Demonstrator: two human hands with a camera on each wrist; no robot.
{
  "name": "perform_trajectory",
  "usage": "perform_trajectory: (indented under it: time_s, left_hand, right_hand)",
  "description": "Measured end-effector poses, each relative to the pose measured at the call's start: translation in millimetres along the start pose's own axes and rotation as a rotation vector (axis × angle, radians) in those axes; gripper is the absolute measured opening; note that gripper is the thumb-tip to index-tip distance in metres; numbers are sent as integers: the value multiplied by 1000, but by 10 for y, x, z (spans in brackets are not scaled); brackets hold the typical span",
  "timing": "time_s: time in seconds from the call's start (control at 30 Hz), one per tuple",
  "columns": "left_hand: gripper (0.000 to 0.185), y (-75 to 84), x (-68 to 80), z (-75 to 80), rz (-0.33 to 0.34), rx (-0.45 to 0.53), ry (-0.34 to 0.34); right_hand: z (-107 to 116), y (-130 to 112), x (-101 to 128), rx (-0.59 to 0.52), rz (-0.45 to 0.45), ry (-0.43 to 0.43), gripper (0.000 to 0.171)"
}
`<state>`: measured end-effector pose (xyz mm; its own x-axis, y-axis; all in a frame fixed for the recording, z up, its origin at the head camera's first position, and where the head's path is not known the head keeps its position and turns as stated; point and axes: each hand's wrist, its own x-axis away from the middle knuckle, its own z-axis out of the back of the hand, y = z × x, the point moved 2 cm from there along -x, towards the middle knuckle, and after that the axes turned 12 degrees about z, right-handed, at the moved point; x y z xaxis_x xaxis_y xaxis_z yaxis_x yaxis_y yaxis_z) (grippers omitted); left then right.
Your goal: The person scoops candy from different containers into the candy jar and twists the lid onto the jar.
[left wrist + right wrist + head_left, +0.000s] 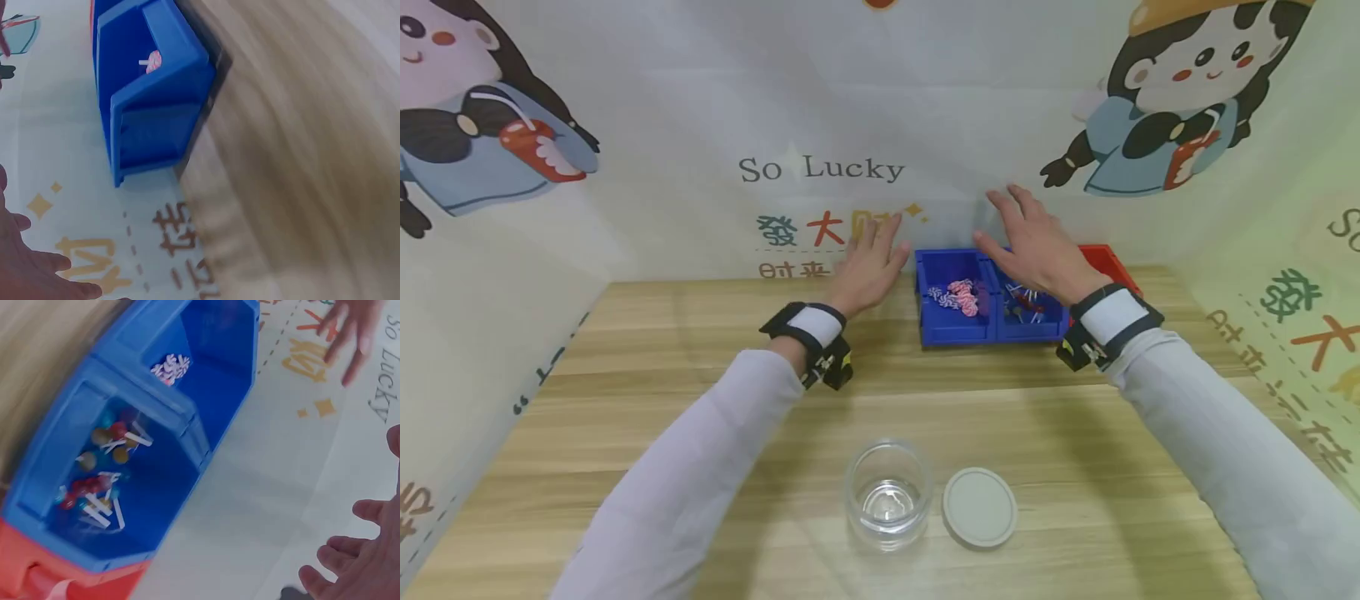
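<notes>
My left hand point(868, 267) is held with fingers spread just left of the bins, holding nothing. My right hand point(1037, 246) hovers over the right blue bin point(1030, 331), its fingers extended toward the back wall and nothing in its grasp. In that bin lie ball lollipops point(94, 487) on white sticks, red, amber and teal. Pink-and-white and purple-and-white swirl lollipops point(964, 297) lie in the left blue bin point(957, 332). A red bin point(1108, 260) adjoins on the right, mostly hidden behind my right hand and wrist.
Nearer to me on the wood-grain table point(700, 333) stands a clear, uncapped jar point(887, 525). Beside it on the right lies a round pale lid point(980, 507). A printed white cloth point(685, 167) rises behind the bins and along both sides.
</notes>
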<state>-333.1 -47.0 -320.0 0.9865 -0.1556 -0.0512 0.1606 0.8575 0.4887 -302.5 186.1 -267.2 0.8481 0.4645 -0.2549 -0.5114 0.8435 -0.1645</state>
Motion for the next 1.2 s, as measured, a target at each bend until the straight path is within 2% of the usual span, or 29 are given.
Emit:
perform_trajectory:
  time_s: [0.23, 0.4, 0.63, 0.87, 1.1, 1.2]
  left_hand:
    - [58, 7, -63, -260, -30, 180, -4]
    - [60, 22, -110, -415, -11, 293, -35]
    - [60, -30, -174, -639, 40, 417, -43]
    - [64, -28, -222, -856, 106, 504, -32]
    - [67, 91, -273, -966, 140, 555, -53]
    - [67, 134, -294, -996, 142, 561, -62]
  right_hand:
    - [52, 261, 437, -58, -87, 116, 64]
    - [47, 536, 755, -138, -174, 218, 51]
    - [-197, 910, 1101, -169, -312, 193, 44]
    - [-459, 1096, 1228, -145, -385, 212, 39]
    - [-554, 1112, 1235, -63, -469, 163, 46]
    - [-572, 1104, 1224, -32, -473, 154, 44]
